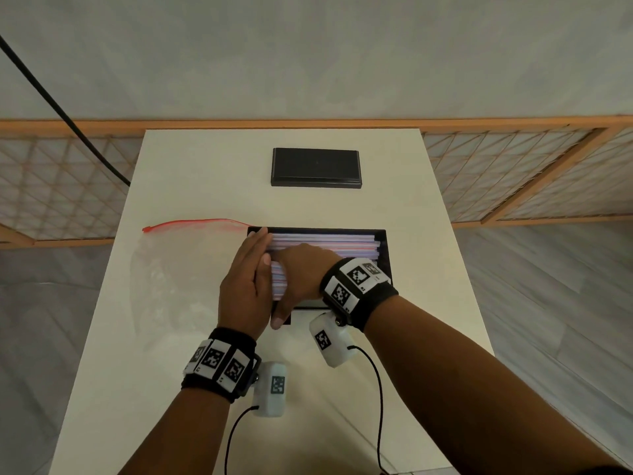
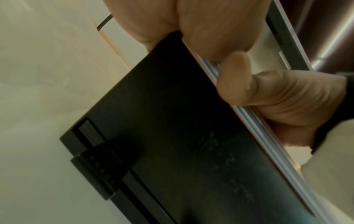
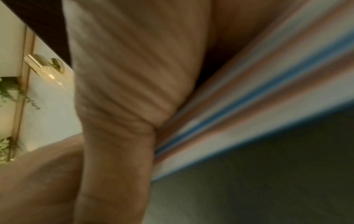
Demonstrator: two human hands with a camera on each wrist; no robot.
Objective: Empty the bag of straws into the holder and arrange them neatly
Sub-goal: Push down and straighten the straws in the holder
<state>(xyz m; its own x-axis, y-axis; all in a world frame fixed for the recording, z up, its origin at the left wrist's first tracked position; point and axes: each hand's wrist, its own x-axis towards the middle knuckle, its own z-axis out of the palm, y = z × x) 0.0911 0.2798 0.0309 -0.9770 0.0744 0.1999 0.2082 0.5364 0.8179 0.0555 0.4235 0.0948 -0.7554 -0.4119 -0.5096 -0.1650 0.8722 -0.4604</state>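
Straws (image 1: 325, 242) lie left-to-right in the holder (image 1: 383, 248), hands squaring their left ends.

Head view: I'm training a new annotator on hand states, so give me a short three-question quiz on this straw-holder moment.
1. True or false: the plastic bag lies left of the holder.
2. Which best describes the left hand?
A. Straight fingers against the left ends of the straws
B. Gripping the bag's red zip
C. Resting on the black lid
3. What lies at the far end of the table, beyond the holder?

Key:
1. True.
2. A.
3. The black lid, lying flat, apart from the holder; the right hand is on the straws, not on it.
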